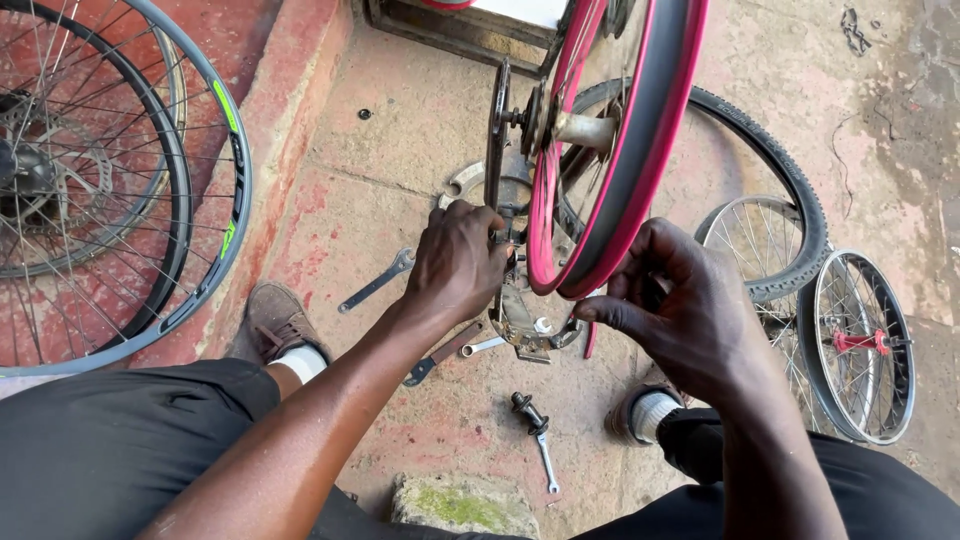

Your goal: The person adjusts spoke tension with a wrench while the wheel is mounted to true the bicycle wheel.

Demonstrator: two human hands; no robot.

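Wheel work mid-way, by my judgement: pink rim [640, 150] upright at centre, chain [497, 130] draped on sprocket [532, 118]. Left hand [455, 262] closed around chain near hub. Right hand [680, 310] curled against rim's near edge. Spanners [378, 282] lie on ground left, unused; fastening apparently unfinished.

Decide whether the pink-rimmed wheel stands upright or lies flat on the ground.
Upright. The pink-rimmed wheel stands on edge between the left hand and right hand; the small spoked wheels lie flat on the floor.
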